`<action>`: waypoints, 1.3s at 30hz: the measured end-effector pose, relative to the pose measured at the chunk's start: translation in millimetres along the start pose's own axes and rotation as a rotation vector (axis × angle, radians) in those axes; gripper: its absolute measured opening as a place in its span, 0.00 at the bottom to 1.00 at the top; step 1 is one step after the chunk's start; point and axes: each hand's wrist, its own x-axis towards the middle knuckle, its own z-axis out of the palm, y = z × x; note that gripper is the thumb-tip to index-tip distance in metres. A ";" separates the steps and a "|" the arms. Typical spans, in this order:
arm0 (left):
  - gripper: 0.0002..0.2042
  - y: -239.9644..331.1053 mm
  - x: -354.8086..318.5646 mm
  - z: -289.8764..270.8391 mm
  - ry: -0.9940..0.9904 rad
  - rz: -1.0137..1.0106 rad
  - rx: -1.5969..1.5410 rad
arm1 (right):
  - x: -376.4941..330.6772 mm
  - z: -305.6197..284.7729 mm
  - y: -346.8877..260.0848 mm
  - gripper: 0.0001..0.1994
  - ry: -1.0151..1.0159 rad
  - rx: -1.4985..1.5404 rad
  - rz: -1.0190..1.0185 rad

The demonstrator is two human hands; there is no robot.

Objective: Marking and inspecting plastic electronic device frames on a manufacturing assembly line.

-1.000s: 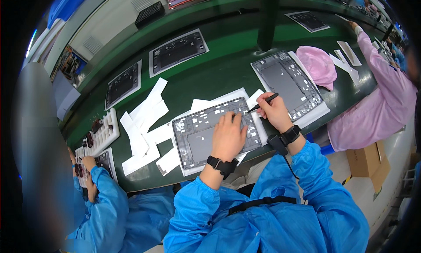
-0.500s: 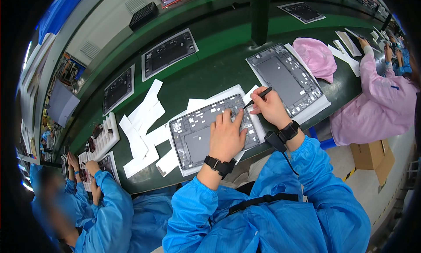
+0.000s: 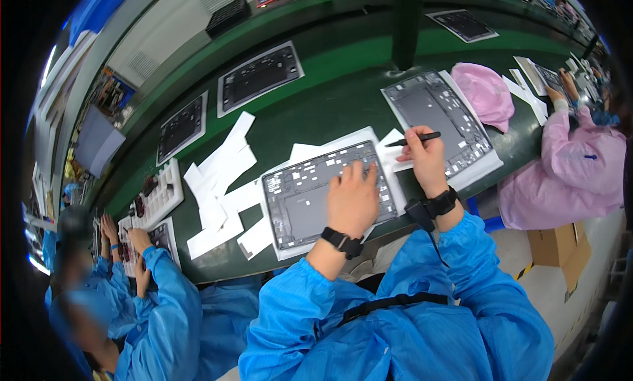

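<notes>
A grey tablet-like housing [image 3: 297, 219], dotted with small white pieces, lies on white sheets at the bench edge before me. My left hand [image 3: 354, 199] rests over its right half, fingers stretched out on the surface. To the right, my right hand [image 3: 424, 158] is raised beside the housing's upper right corner. Its fingers pinch a slim black pointed tool [image 3: 432, 136], tip to the left; whether it is tweezers or a pen I cannot tell. A second grey housing [image 3: 422, 110] lies on a white sheet just beyond that hand.
White paper strips [image 3: 217, 176] lie loosely at the left. Dark housings [image 3: 260, 77] sit further back near a green post [image 3: 407, 31]. A pink cloth cap [image 3: 483, 94] is at the right. A co-worker in blue [image 3: 158, 302] handles parts by a white tray [image 3: 165, 196]; another wears pink [image 3: 567, 176].
My right hand has lifted the black tool off the housing and turned it nearly level. My left hand stays on the housing with its fingers shifted slightly. The whole view has shifted a little.
</notes>
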 end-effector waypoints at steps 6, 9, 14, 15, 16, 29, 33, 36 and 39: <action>0.23 0.4 2.4 31.1 0.185 -0.010 0.002 | -1.0 -18.1 9.6 0.09 0.025 0.056 0.052; 0.23 -8.6 -11.9 13.4 0.174 -0.038 -0.093 | -6.6 -5.4 -6.1 0.08 -0.026 0.116 0.091; 0.15 -54.9 -114.3 -46.4 0.373 -0.173 -0.438 | -69.4 76.7 -59.5 0.07 -0.241 0.094 0.081; 0.14 -77.1 -142.5 -46.6 0.442 -0.258 -0.460 | -91.1 105.8 -60.5 0.08 -0.258 0.061 0.137; 0.15 -99.9 -169.2 -44.8 0.524 -0.390 -0.433 | -102.7 126.3 -46.3 0.08 -0.421 0.014 0.150; 0.27 -169.3 -237.5 -15.1 0.478 -0.592 -0.168 | -170.7 243.9 44.6 0.12 -0.678 -0.387 -0.095; 0.25 -171.1 -239.7 -13.9 0.422 -0.559 -0.085 | -171.4 245.6 41.0 0.13 -0.709 -0.462 -0.111; 0.23 -172.8 -238.1 -14.6 0.434 -0.549 -0.088 | -169.2 243.5 52.2 0.10 -0.742 -0.254 -0.001; 0.23 -172.8 -239.6 -13.6 0.449 -0.549 -0.073 | -166.2 243.1 43.9 0.13 -0.662 -0.143 0.203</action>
